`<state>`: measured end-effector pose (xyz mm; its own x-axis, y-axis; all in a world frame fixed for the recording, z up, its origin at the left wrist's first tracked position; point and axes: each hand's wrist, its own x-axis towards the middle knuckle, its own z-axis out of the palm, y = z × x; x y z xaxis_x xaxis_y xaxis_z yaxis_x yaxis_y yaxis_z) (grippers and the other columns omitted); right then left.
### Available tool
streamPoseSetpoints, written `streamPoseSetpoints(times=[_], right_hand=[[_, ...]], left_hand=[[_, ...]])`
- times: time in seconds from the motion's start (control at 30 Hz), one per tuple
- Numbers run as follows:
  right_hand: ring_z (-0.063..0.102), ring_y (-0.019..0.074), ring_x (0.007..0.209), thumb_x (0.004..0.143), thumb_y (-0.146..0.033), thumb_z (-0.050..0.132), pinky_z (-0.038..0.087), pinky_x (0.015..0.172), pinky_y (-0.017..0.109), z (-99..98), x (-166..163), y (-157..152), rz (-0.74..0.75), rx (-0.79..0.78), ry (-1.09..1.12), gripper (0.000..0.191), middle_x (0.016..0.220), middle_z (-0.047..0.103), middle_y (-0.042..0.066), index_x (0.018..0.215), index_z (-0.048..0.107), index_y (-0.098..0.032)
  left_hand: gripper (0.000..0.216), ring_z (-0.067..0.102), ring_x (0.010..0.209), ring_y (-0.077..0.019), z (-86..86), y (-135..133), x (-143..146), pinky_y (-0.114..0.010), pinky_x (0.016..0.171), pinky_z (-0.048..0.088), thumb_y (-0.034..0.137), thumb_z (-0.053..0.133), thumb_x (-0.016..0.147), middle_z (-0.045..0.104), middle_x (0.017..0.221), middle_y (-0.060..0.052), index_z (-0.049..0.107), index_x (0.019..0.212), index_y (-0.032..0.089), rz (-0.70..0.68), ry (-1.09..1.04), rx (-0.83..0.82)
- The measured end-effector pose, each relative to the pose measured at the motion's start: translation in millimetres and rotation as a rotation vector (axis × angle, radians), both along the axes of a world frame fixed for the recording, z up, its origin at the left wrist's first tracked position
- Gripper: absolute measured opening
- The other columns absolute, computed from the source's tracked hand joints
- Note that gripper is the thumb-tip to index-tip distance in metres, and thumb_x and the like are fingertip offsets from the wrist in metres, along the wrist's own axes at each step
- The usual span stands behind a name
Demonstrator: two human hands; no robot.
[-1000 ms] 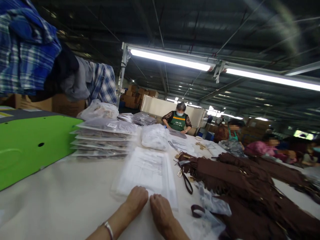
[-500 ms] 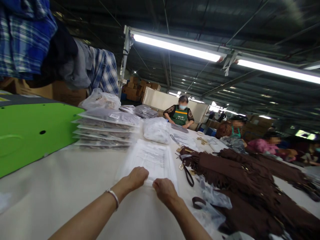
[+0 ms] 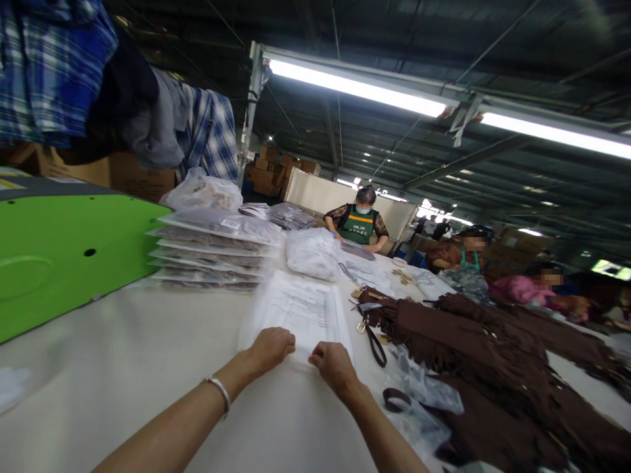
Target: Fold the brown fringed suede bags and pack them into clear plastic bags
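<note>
Pale bench (image 3: 148,355) lower left, my left hand (image 3: 271,348) and right hand (image 3: 336,368) pinch the central printed plastic (image 3: 305,307), apparently straightening it, next needing even tension, I'd say.

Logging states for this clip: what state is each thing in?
Printed plastic: lying flat
Left hand: fingers curled at its near edge, grip unclear
Right hand: same
Bagged packs: stacked
White bundle: bunched up
Brown fringed goods: laid out, overlapping
Tube lights: lit
Plaid cloth: hanging
</note>
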<state>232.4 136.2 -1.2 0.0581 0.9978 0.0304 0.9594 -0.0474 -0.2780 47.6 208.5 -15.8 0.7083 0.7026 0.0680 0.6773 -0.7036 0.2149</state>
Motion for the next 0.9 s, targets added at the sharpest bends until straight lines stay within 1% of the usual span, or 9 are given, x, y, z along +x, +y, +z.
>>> streamPoseSetpoints(times=[0.13,0.2,0.27,0.37,0.43,0.5,0.6,0.77,0.9], right_hand=[[0.069,0.0179,0.077,0.077,-0.031,0.069,0.043,0.063,0.022,-0.9,3.9,1.7,-0.003,-0.026,0.034,0.014,0.083,0.076,0.003,0.085,0.075,-0.022],[0.069,0.0178,0.079,0.08,-0.037,0.066,0.044,0.064,0.022,0.9,4.2,1.3,0.009,-0.031,0.046,0.019,0.086,0.076,0.003,0.089,0.075,-0.023],[0.07,0.0179,0.084,0.086,-0.039,0.059,0.045,0.069,0.023,4.1,2.6,0.7,0.029,-0.03,0.047,0.024,0.092,0.076,0.003,0.097,0.074,-0.025],[0.069,0.0198,0.094,0.088,-0.032,0.055,0.045,0.078,0.025,8.5,-2.9,1.3,0.057,-0.028,0.021,0.027,0.1,0.075,0.005,0.108,0.072,-0.026],[0.068,0.0211,0.096,0.087,-0.026,0.056,0.044,0.08,0.026,9.2,-6.8,3.3,0.065,-0.035,-0.004,0.024,0.1,0.076,0.006,0.103,0.074,-0.025],[0.069,0.0218,0.091,0.084,-0.019,0.056,0.044,0.076,0.026,7.8,-9.4,6.0,0.051,-0.049,-0.024,0.022,0.094,0.076,0.007,0.091,0.076,-0.023],[0.069,0.0217,0.086,0.08,-0.014,0.056,0.042,0.071,0.026,3.6,-9.2,9.2,0.002,-0.052,-0.029,0.022,0.089,0.076,0.01,0.084,0.076,-0.02],[0.069,0.0189,0.081,0.08,-0.021,0.062,0.04,0.067,0.023,-1.4,-4.5,8.1,-0.045,-0.02,0.022,0.015,0.086,0.076,0.007,0.084,0.076,-0.02],[0.068,0.0166,0.075,0.079,-0.023,0.064,0.039,0.063,0.022,-3.0,-2.9,5.6,-0.062,0.002,0.063,0.011,0.081,0.076,0.005,0.081,0.075,-0.02]], left_hand=[[0.021,0.065,0.088,-0.0179,6.0,6.5,1.8,-0.04,0.082,0.054,0.035,0.057,0.094,0.067,0.097,-0.003,0.064,0.097,0.015,0.008,0.026,-0.024],[0.02,0.065,0.089,-0.0179,12.0,8.7,2.9,-0.04,0.082,0.054,0.034,0.058,0.093,0.067,0.098,-0.004,0.064,0.097,0.015,-0.004,0.045,-0.04],[0.02,0.065,0.088,-0.0177,16.3,9.1,4.3,-0.04,0.082,0.054,0.034,0.059,0.093,0.068,0.097,-0.003,0.064,0.097,0.015,-0.007,0.058,-0.052],[0.02,0.065,0.09,-0.0184,15.3,6.7,6.7,-0.041,0.083,0.054,0.033,0.059,0.092,0.067,0.099,-0.004,0.064,0.098,0.015,0.009,0.048,-0.051],[0.02,0.064,0.093,-0.0194,10.5,4.8,7.7,-0.042,0.085,0.053,0.033,0.059,0.092,0.067,0.102,-0.004,0.064,0.1,0.015,0.024,0.021,-0.043],[0.02,0.064,0.096,-0.02,5.3,4.2,7.6,-0.043,0.087,0.052,0.033,0.059,0.093,0.066,0.103,-0.005,0.063,0.101,0.015,0.03,-0.014,-0.045],[0.021,0.063,0.091,-0.0189,1.7,6.2,4.7,-0.041,0.083,0.052,0.035,0.059,0.092,0.066,0.098,-0.004,0.063,0.099,0.015,0.014,-0.059,-0.086],[0.027,0.063,0.085,-0.0175,5.3,7.7,-1.3,-0.036,0.076,0.052,0.041,0.059,0.091,0.065,0.096,-0.003,0.062,0.101,0.016,-0.014,-0.13,-0.169],[0.022,0.064,0.087,-0.0177,6.9,4.0,1.7,-0.038,0.079,0.053,0.037,0.057,0.093,0.067,0.097,-0.003,0.064,0.099,0.016,0.013,-0.128,-0.175]])
